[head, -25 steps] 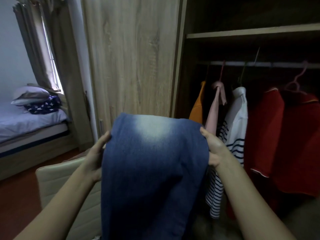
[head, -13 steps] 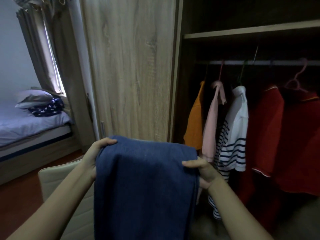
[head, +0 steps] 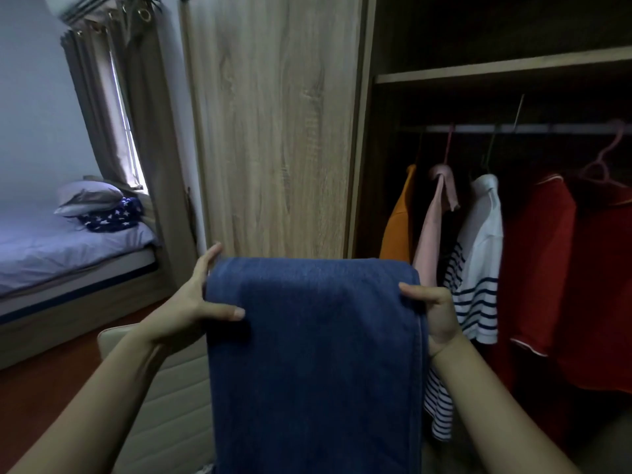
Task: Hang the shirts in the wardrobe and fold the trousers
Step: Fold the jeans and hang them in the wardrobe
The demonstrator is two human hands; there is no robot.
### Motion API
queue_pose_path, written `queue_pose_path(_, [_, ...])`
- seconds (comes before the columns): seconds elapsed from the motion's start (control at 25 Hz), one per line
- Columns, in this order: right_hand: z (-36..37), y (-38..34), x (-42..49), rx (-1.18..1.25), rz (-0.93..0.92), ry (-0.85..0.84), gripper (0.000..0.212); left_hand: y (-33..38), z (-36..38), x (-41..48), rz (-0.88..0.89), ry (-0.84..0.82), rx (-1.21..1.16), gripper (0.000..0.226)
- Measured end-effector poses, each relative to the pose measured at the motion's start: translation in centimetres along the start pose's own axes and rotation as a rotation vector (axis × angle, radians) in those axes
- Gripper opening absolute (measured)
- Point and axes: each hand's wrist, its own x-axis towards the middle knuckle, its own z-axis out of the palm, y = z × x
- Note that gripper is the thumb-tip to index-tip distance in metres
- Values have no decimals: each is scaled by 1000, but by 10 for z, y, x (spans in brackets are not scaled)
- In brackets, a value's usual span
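Blue denim trousers (head: 314, 354) hang doubled over in front of me, their folded edge on top. My left hand (head: 191, 302) grips the left side of that fold, thumb across the front. My right hand (head: 434, 313) pinches the right side, fingers curled over the top corner. In the open wardrobe (head: 496, 70) to the right, shirts hang from the rail (head: 513, 129): an orange one (head: 398, 220), a pink one (head: 434, 227), a white one with navy stripes (head: 478, 268) and red ones (head: 561, 275).
A closed wooden wardrobe door (head: 277, 131) stands straight ahead. A cream padded chair (head: 171, 381) sits below my left arm. A bed (head: 68, 254) with a pillow and a star-print cloth lies at the left by a curtained window (head: 126, 107).
I lowered the trousers and folded them over, so the faded patch no longer shows. Both hands moved down with the fold and my left thumb came across the front.
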Motion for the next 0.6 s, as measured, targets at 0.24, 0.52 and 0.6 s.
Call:
queue_pose_path(0.24, [17, -13, -3, 105, -87, -6, 61, 11, 11, 3, 274, 229, 222, 77])
queue_pose_path(0.52, [21, -34, 9, -366, -64, 36, 44, 19, 30, 7, 392, 386, 20, 60])
queue_pose_path(0.6, [15, -31, 14, -719, -96, 222, 49, 19, 33, 10, 342, 447, 17, 47])
